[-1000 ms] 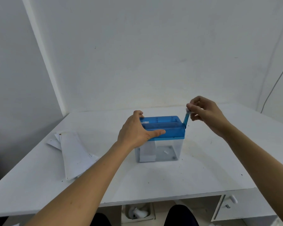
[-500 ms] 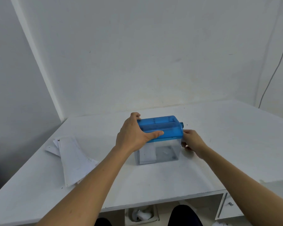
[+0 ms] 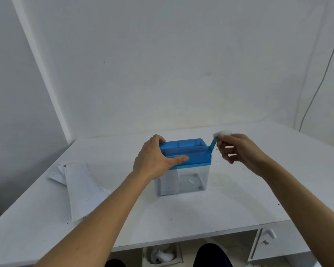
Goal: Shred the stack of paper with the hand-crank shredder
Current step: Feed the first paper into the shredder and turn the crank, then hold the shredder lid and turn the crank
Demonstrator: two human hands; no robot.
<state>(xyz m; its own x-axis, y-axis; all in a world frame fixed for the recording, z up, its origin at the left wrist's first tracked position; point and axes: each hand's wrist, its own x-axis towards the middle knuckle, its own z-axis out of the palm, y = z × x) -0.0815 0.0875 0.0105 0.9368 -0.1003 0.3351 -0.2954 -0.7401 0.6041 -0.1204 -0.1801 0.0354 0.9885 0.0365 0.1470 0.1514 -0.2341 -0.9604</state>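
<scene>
The hand-crank shredder (image 3: 191,151) has a blue lid on a clear bin and stands mid-table. My left hand (image 3: 154,160) clamps the lid's left end, thumb across the front. My right hand (image 3: 237,149) grips the pale knob of the blue crank (image 3: 212,144), which points up and to the right. A white strip of paper (image 3: 170,180) hangs inside the clear bin below the lid. The stack of paper (image 3: 79,185) lies on the table to the left, fanned out.
The white table (image 3: 200,212) meets the white walls at the back and left. Under its front edge I see a small bin (image 3: 162,254) and a drawer unit (image 3: 274,243) at the right. A cable (image 3: 320,74) hangs down the right wall.
My right hand has swung the crank from the low position beside the bin back up to the upper right. My left hand stays on the lid.
</scene>
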